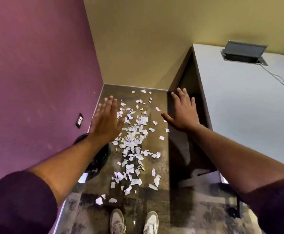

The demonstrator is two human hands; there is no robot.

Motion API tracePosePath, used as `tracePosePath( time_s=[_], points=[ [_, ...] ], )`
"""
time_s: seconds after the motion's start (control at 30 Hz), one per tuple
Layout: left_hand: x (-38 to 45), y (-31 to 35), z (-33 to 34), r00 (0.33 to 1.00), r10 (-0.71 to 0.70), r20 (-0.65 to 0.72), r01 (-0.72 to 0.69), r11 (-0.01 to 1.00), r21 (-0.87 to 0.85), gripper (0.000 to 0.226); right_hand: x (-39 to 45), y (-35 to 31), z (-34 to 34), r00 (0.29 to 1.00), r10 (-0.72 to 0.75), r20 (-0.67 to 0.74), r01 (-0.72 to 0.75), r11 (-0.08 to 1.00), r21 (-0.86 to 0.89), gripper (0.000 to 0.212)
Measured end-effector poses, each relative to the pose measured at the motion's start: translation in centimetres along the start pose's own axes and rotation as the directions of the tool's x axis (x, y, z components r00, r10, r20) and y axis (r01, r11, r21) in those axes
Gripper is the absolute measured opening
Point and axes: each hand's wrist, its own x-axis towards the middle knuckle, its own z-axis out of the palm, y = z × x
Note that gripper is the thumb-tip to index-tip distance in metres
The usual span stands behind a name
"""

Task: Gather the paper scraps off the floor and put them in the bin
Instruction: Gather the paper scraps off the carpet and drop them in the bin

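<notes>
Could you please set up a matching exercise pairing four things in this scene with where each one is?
Things:
1. paper scraps
2. bin
3. socket box
4. wall outlet

Places:
A. on the purple wall
B. set into the white table top
C. spread over the floor between the two hands
D. on the floor by the purple wall, partly behind the left forearm

Pairs: 1-C, 2-D, 3-B, 4-A

Both the left hand and right hand are open and empty.

White paper scraps (134, 142) strewn beside black bin (99, 157)
</notes>
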Motion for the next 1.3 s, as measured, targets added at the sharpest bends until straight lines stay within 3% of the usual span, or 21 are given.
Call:
tracePosePath(
  time_s=[0.47,0.7,0.8,1.0,1.3],
  points=[
    [-4.3,-6.5,14.8,0.936,-0.003,0.352,0.024,0.998,-0.057,0.081,-6.6,-1.0,16.8,0.934,0.125,0.335,-0.151,0.987,0.052,0.096],
    [-8.0,-8.7,24.0,0.904,-0.005,0.427,0.023,0.999,-0.037,0.078,-9.1,-0.5,25.6,0.879,0.119,0.462,-0.207,0.968,0.145,0.09],
    [-11.0,-9.4,30.2,0.887,-0.035,0.461,0.073,0.995,-0.064,0.075,-10.5,-0.4,31.4,0.844,0.119,0.523,-0.252,0.949,0.191,0.085],
    [-18.0,-10.3,45.2,0.81,-0.151,0.566,0.221,0.974,-0.057,0.077,-16.3,1.9,46.2,0.754,0.019,0.657,-0.162,0.974,0.158,0.074],
    [-27.6,-14.2,67.9,0.691,-0.422,0.586,0.493,0.869,0.045,0.073,-25.9,2.4,69.4,0.548,-0.138,0.825,-0.01,0.985,0.171,0.053]
  ],
)
